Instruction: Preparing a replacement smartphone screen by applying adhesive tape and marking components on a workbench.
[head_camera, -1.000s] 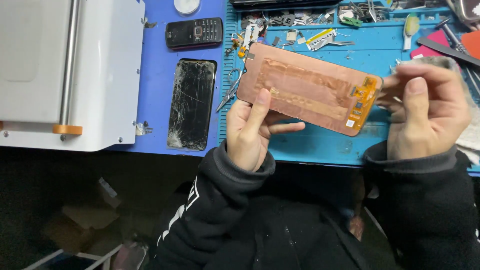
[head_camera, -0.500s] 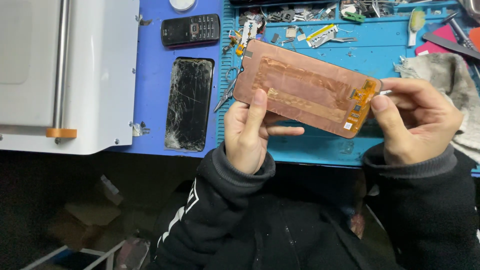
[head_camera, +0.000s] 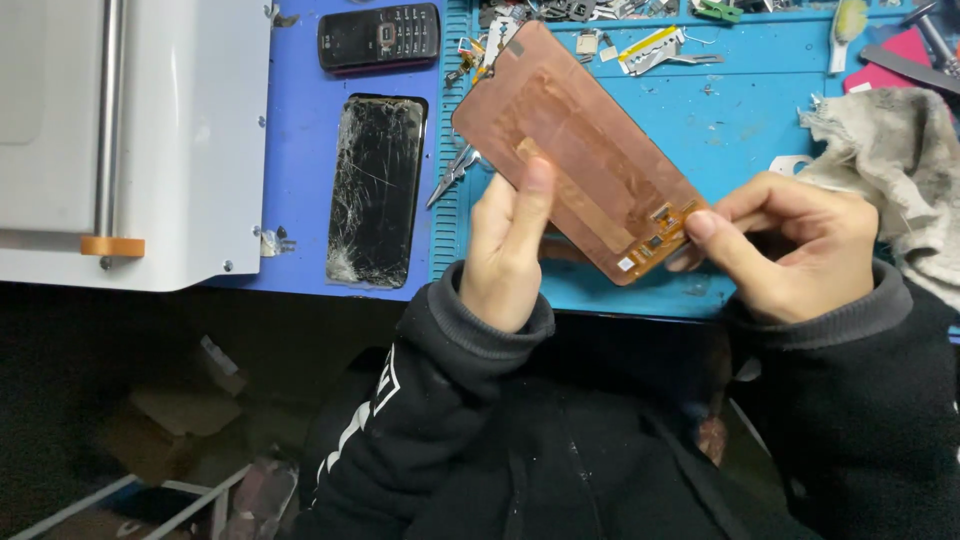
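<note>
Since the earlier frame the panel (head_camera: 580, 150) has swung steeper, its far end now pointing up toward the tools, and the right hand (head_camera: 800, 250) has come lower and closer to the panel's near corner. The left hand (head_camera: 510, 250) grips the panel from below, thumb pressed on its copper back. The right hand pinches the near end at the small flex connector (head_camera: 660, 232), fingers closed on it. The panel is held in the air above the blue mat (head_camera: 740, 110). Left of it lies a cracked screen (head_camera: 375, 190), beyond that a black keypad phone (head_camera: 380, 35). Tweezers (head_camera: 455, 172) lie under the panel's edge. A grey rag (head_camera: 890, 150) sits right; a white machine (head_camera: 130, 140) stands far left.
</note>
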